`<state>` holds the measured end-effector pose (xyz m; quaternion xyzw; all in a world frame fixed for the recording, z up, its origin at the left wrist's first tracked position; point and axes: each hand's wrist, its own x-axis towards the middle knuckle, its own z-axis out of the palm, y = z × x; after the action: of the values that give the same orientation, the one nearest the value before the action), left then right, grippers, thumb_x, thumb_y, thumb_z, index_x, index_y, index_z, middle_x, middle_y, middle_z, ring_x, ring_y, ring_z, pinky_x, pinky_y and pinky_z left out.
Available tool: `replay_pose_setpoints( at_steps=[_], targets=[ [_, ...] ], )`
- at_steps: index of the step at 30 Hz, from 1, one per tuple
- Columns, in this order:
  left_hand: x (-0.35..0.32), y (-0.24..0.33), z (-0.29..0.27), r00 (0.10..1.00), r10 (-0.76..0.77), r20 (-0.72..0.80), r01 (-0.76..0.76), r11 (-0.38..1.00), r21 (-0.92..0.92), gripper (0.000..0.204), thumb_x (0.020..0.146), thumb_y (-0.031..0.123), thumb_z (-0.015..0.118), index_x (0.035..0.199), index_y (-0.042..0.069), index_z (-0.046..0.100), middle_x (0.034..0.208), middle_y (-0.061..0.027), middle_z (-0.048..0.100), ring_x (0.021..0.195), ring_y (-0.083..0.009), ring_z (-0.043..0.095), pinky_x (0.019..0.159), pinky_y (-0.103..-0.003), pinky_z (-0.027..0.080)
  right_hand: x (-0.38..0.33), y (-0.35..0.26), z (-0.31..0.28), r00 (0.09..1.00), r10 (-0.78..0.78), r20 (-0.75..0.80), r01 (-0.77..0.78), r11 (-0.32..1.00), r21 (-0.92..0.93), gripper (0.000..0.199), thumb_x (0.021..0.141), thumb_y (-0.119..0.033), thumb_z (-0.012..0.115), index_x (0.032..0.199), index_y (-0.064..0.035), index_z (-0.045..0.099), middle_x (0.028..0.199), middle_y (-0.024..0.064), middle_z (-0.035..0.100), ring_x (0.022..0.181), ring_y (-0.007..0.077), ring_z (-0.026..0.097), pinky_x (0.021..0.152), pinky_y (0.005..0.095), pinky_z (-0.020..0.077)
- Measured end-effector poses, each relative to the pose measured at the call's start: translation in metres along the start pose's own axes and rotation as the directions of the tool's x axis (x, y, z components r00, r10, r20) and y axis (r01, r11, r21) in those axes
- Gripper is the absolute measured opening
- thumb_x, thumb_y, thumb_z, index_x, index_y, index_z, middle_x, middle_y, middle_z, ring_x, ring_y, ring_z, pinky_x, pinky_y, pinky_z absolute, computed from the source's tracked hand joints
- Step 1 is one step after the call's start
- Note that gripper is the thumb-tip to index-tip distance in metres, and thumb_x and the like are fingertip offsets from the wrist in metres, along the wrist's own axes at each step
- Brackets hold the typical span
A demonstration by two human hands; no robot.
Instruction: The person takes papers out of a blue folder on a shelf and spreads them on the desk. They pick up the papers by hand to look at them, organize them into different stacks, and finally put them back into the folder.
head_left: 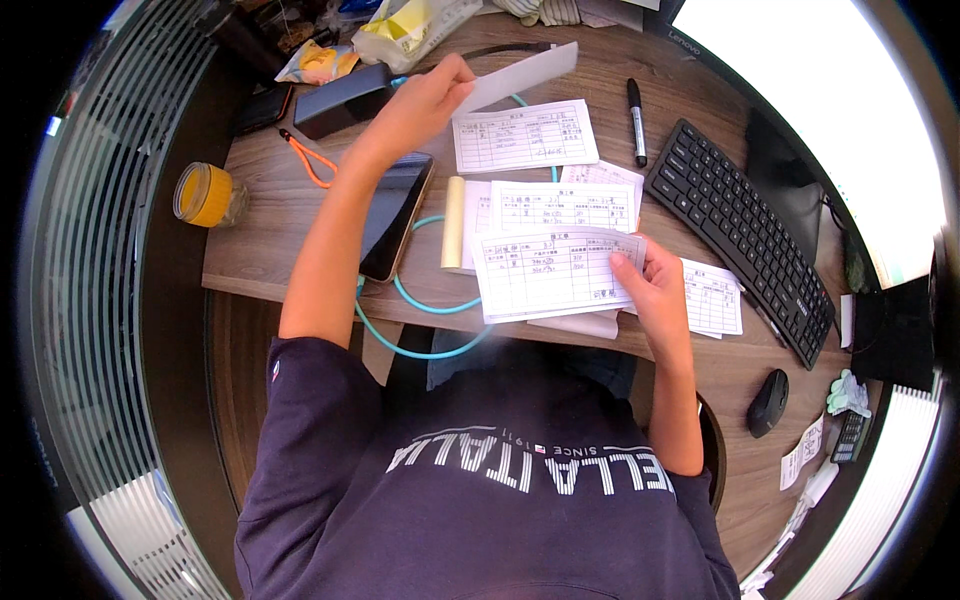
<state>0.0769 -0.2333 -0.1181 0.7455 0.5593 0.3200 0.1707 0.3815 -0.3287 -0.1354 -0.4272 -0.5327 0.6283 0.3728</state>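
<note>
My left hand [425,108] is raised over the far part of the desk, its fingers closed on the edge of a tilted paper slip [527,76]. Below that slip, a printed form with handwriting [522,140] lies flat. My right hand [655,288] pinches another filled-in form [545,280] near the desk's front edge, thumb on top. Behind the held form, a similar form [565,203] lies over pinkish sheets [608,178]. A pale yellow roll-shaped piece [453,222] sits along the left side of these papers.
A phone [392,222] with a blue cable [420,352] lies left of the papers. A dark box [343,102] and a yellow-lidded jar [205,195] stand farther left. At right are a marker [637,123], more forms [712,297], a keyboard [740,235], a mouse [768,402] and a monitor [820,80].
</note>
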Motion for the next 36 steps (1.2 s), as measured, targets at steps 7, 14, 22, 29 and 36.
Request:
replay_pose_setpoints(
  at_steps=[7,14,22,29,36],
  targets=[
    [-0.013,0.007,0.016,0.995,0.022,0.096,-0.027,0.998,0.059,0.013,0.09,0.012,0.051,0.092,0.001,0.045,0.098,-0.0154,0.064,0.093,-0.0307,0.062,0.074,-0.035,0.048,-0.004,-0.002,-0.001,1.0,-0.015,0.006,0.015,1.0,-0.012,0.02,0.088,-0.008,0.053,0.1,0.0077,0.057,0.089,0.0071,0.063,0.079,0.0089,0.055,0.071,0.0237,0.0443],
    [-0.024,0.014,0.021,0.963,-0.051,0.266,0.021,0.993,0.115,0.01,0.083,0.012,0.059,0.085,0.002,0.06,0.102,-0.0138,0.064,0.088,-0.0306,0.062,0.075,-0.036,0.047,-0.006,-0.003,-0.002,1.0,-0.008,-0.013,0.008,1.0,-0.003,0.019,0.088,-0.008,0.053,0.099,0.0074,0.057,0.088,0.0072,0.063,0.078,0.0086,0.055,0.07,0.0232,0.0443],
    [-0.041,0.001,0.026,0.974,0.192,0.12,-0.214,0.956,0.203,0.019,0.076,0.014,0.065,0.095,0.012,0.07,0.085,-0.0076,0.057,0.08,-0.0243,0.055,0.075,-0.034,0.043,-0.01,0.004,-0.003,1.0,-0.011,-0.014,0.011,1.0,0.029,0.019,0.088,-0.01,0.054,0.096,0.0062,0.058,0.086,0.0062,0.063,0.076,0.0076,0.055,0.069,0.0226,0.0443],
    [-0.045,0.006,0.022,0.977,0.121,0.175,-0.173,0.932,0.318,0.019,0.076,0.017,0.065,0.094,0.015,0.071,0.07,-0.0086,0.053,0.07,-0.0247,0.052,0.062,-0.035,0.039,-0.012,0.016,0.0,1.0,0.005,0.004,-0.005,0.999,0.035,0.02,0.089,-0.011,0.054,0.098,0.006,0.058,0.084,0.0057,0.063,0.074,0.0075,0.055,0.067,0.0221,0.0444],
    [-0.046,0.005,0.025,0.981,0.127,0.148,-0.165,0.943,0.289,0.019,0.075,0.015,0.066,0.094,0.015,0.071,0.069,-0.0088,0.053,0.068,-0.0245,0.052,0.061,-0.035,0.039,-0.013,0.033,-0.002,0.999,-0.034,-0.022,0.033,0.999,-0.027,0.021,0.088,-0.011,0.053,0.101,0.0064,0.058,0.086,0.0074,0.064,0.076,0.0082,0.056,0.069,0.0227,0.045]
  ],
)
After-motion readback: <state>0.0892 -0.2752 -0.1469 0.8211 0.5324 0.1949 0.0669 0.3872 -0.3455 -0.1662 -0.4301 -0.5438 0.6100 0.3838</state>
